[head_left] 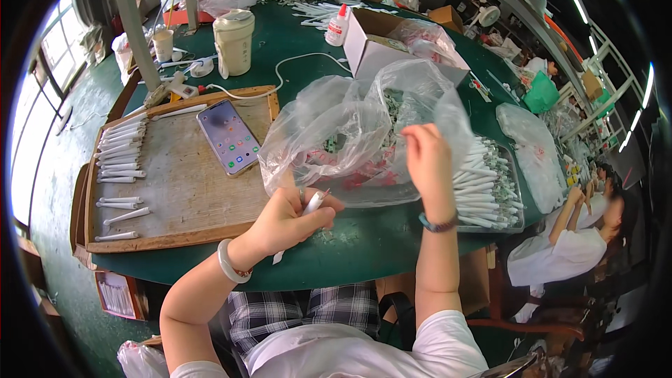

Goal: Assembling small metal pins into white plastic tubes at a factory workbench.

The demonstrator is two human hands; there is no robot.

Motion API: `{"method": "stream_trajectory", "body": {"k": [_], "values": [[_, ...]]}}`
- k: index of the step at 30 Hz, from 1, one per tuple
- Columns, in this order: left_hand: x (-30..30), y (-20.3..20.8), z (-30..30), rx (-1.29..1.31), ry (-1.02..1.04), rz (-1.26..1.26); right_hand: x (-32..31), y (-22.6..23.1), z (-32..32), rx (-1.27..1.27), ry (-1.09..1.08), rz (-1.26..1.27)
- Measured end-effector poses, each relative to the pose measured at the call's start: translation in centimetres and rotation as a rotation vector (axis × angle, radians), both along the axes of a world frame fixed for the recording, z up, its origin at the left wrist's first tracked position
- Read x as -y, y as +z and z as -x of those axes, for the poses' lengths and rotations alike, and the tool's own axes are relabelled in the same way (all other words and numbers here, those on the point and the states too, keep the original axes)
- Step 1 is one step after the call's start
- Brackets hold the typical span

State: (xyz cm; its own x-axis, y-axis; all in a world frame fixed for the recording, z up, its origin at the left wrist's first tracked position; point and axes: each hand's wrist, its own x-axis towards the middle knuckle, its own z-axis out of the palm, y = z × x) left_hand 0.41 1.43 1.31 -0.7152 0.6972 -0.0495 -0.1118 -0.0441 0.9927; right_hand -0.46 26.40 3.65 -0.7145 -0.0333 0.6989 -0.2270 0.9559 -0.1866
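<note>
1. One white tube point(314, 203) is clasped in the left hand point(285, 218), near the body; its long axis slants up and rightward, toward the bag side.
2. The right hand point(430, 161) is raised at the clear plastic bag point(329, 108), fingertips bunched; whether they pinch anything, I cannot tell.
3. Small green parts point(395, 108) lie in the bag, just left of and beyond the right fingertips, the nearer hand.
4. Behind stands a white carton point(376, 57).
</note>
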Motion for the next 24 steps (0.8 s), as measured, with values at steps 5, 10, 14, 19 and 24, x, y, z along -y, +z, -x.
{"method": "stream_trajectory", "body": {"k": [5, 10, 14, 19, 24], "values": [[-0.6, -0.2, -0.3, -0.122, 0.088, -0.093, 5.0, 3.8, -4.5, 0.525, 0.489, 0.598], [0.0, -0.7, -0.2, 0.095, 0.054, -0.149, 6.9, 2.4, -3.9, 0.633, 0.703, 0.520], [0.0, -1.4, -0.2, 0.311, 0.111, -0.400, 7.8, 0.4, -3.6, 0.686, 0.892, 1.218], [0.3, -1.3, -0.1, 0.426, 0.018, -0.525, 7.9, -1.4, -2.5, 0.572, 0.903, 1.068], [0.5, -1.1, -0.2, 0.278, 0.042, -0.467, 8.4, -1.7, -2.5, 0.586, 0.954, 1.114]]}}
